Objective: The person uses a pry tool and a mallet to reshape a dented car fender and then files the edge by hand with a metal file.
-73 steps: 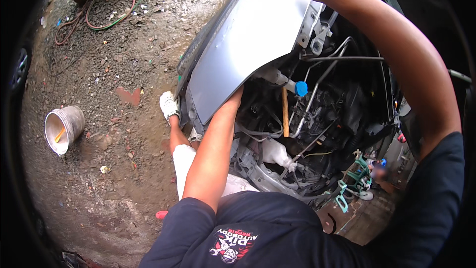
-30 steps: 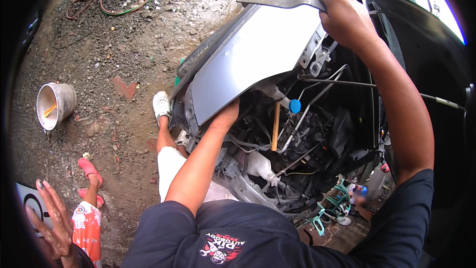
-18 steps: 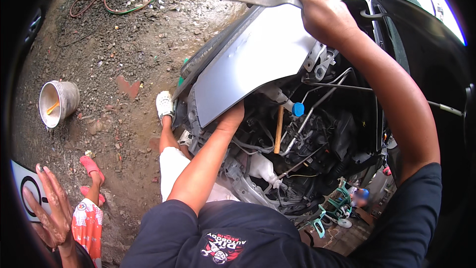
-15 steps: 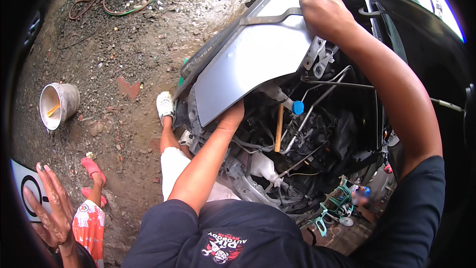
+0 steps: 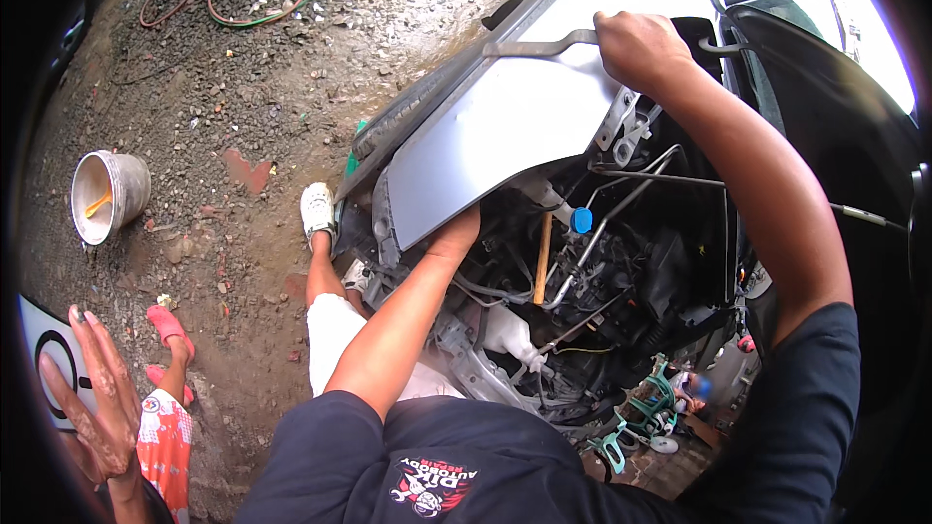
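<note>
On smooth silver fender, flat metal bar

One sign only: a white board with a black ring, at the lower left frame edge, partly behind another person's hand.

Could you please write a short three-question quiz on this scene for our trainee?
1. True or false: the right hand grips a bent metal bar lying against the silver fender.
2. Where is the left hand? A) on the bucket B) under the fender's lower edge C) on the blue cap
3. What wooden thing stands upright among the engine parts?

Key: 1 true; 2 B; 3 a wooden handle.
</note>
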Demonstrator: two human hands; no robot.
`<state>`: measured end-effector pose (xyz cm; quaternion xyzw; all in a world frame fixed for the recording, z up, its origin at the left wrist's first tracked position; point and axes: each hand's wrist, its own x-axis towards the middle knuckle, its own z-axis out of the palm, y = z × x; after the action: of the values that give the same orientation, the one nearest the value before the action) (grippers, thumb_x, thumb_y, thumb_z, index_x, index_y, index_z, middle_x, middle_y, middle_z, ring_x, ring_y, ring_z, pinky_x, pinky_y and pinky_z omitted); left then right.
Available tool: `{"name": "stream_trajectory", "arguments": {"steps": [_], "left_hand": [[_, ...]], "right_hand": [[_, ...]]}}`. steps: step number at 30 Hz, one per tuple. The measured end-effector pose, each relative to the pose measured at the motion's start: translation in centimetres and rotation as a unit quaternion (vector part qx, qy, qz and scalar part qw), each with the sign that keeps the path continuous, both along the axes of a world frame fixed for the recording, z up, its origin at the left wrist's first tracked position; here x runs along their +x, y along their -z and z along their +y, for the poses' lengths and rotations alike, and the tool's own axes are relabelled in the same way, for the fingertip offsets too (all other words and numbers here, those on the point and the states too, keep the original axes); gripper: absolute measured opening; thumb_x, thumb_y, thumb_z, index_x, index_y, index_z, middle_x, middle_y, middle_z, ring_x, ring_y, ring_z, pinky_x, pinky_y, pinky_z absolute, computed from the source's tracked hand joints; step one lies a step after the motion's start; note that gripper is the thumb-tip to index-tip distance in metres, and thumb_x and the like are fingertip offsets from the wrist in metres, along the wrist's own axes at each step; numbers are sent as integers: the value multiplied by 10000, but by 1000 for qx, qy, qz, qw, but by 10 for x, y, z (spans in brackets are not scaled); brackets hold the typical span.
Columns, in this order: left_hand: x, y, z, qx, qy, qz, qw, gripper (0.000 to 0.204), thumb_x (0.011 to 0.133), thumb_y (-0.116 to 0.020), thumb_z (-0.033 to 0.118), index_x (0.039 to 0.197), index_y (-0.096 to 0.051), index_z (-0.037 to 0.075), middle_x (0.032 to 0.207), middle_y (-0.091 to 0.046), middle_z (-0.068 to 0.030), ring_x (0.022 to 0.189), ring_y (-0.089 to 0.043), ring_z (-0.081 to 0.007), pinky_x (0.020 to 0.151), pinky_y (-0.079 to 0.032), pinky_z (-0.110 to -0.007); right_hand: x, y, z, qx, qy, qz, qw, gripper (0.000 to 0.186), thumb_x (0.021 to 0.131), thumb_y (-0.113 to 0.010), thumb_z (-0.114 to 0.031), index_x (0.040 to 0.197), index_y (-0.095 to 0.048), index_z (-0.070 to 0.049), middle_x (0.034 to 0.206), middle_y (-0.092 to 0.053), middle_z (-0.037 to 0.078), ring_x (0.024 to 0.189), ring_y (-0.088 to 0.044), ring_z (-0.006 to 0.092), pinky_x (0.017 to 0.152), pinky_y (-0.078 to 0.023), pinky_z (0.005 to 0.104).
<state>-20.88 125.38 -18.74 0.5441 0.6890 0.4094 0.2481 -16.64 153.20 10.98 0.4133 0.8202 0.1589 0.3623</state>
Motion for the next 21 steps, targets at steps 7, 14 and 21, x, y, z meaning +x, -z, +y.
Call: {"name": "stream_trajectory", "arguments": {"steps": [7,14,21], "left_hand": [[0,18,-2,8,34,251,967,282,1035,-555,168,1245,-691,38,1208,-684,-209,1147,-641,-379,998,-507,-490],[0,-7,-2,-67,48,-17,996,273,1030,-562,152,1239,-693,34,1204,-688,-206,1136,-645,-386,989,-509,-492],[-4,-7,-1,-51,-2,-70,996,268,1010,-601,173,1211,-707,30,1180,-701,-217,1119,-654,-411,984,-512,-515]], "right_hand": [[-9,-4,-5,-15,8,-32,999,254,937,-516,-128,1120,-662,-27,945,-754,238,928,-741,434,863,-573,542],[0,-15,-24,15,-21,21,999,262,934,-516,-118,1107,-676,-3,954,-758,224,949,-749,416,883,-580,507],[-4,-6,-28,-4,-30,-4,1000,279,932,-533,-119,1131,-684,5,1004,-758,247,935,-761,395,855,-591,498]]}}
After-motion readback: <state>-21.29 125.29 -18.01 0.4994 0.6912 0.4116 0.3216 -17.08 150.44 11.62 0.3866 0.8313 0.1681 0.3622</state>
